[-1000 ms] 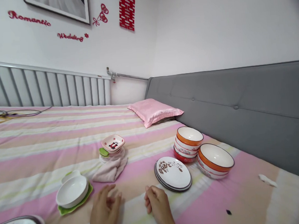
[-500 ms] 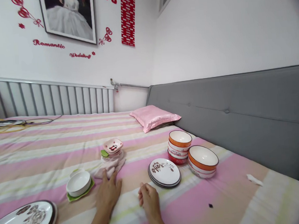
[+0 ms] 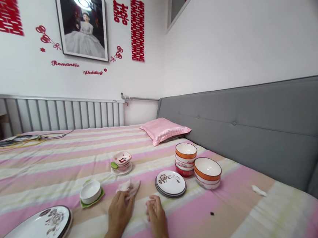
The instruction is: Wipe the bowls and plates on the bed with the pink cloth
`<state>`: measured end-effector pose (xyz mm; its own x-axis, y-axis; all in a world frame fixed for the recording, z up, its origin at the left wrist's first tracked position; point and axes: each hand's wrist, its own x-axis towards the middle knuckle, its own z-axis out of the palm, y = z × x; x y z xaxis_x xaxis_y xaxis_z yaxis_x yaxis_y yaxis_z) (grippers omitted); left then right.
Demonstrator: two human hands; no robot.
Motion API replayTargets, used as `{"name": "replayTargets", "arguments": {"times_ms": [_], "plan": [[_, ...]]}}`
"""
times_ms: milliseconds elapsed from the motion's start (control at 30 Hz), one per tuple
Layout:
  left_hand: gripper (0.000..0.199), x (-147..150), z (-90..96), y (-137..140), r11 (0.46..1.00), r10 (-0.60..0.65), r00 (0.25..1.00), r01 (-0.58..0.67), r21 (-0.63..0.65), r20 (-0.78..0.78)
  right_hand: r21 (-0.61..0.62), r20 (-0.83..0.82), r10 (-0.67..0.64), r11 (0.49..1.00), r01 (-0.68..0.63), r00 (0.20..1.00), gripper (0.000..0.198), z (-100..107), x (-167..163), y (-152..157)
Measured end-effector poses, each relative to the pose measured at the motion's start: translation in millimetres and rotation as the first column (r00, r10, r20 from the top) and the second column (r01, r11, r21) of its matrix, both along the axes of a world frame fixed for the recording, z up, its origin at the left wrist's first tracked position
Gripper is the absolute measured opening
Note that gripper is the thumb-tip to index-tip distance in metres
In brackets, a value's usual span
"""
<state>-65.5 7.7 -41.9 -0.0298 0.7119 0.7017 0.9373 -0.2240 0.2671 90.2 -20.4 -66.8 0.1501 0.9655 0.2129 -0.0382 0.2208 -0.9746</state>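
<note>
Two English words in red raised script lettering stand on the white wall (image 3: 35, 83), below a framed picture (image 3: 85, 42). The first word, "Romantic" (image 3: 65, 64), begins with a large capital R and sits left, under the frame's lower left corner. The second, "Wedding" (image 3: 93, 73), is lower and to the right, with a capital W (both words slope gently downward to the right). Red cut-out signs flank the frame: a patterned panel (image 3: 5, 17) far left, a tall narrow panel (image 3: 138, 29) to the right, and a smaller character (image 3: 120, 12) between frame and tall panel. From this angle, all three seem to carry the Chinese double-happiness sign, 囍.
</note>
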Motion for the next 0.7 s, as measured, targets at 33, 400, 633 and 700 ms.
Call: {"name": "replayTargets", "arguments": {"times_ms": [33,400,633,700], "plan": [[0.018,7,1.1,-13,0.999,-0.035,0.998,0.035,0.015,0.043,-0.005,-0.011,0.009,1.0,-0.009,1.0,0.042,0,2,-4],[0.007,58,20.0,-155,0.711,-0.55,0.731,0.664,-0.233,0.403,0.106,0.21,0.195,0.97,-0.22,0.958,0.038,14,15,-76],[0.012,0,29.7,-173,0.97,-0.196,0.925,0.233,-0.076,0.325,0.17,0.42,-0.051,0.985,-0.023,0.906,0.026,20,20,-125],[0.022,-40,36.8,-169,1.0,0.016,0.979,-0.015,-0.008,0.203,0.163,0.44,-0.092,0.986,0.022,0.893,0.029,19,23,-136]]}}
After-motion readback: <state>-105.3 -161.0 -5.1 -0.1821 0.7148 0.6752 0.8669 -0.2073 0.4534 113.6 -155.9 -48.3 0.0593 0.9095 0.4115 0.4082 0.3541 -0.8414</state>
